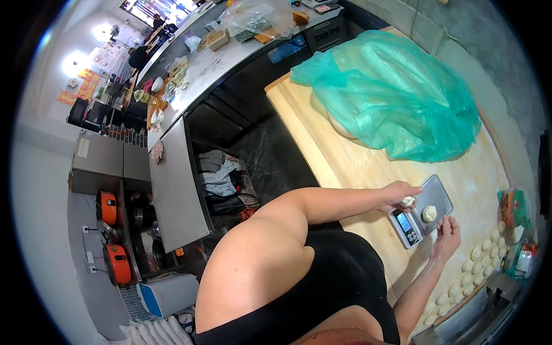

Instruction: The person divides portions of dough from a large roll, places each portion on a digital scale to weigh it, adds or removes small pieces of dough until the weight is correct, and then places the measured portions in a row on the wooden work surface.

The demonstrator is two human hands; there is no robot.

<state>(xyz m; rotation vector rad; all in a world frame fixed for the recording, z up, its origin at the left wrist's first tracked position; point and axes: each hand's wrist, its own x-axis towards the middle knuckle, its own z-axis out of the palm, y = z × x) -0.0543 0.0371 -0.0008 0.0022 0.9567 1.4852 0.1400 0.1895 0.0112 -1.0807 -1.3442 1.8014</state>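
Obs.: dough ball is seated on the metal tray of the scale, set apart from both grips. A 2nd pc., dough lump, is held at the scale's left side by the left grip; its fingers are closed around the lump, which is pinched at finger level. The right grip is found at the scale's right edge, fingers bent and drawn near one another; whether anything is pinched there, or the tray touched, cannot be told from this view.

Handling (est.): both pcs. are judged light, soft & easily dented, w/ poss. tackiness at the surface; no slip is expected if fingers are lightly floured. Ball is best taken by its sides, low down, w/ thumb opp. fingertips & min. pressure; lump is best cradled rather than squeezed, as it would be readily stretched or flattened. Scale, if shifted, should be held by its rigid body, not by the tray.

Surroundings: pale dough rounds are laid in rows on the floury tabletop, right of the scale; a green plastic sheet is spread beyond it, contents only partly visible.
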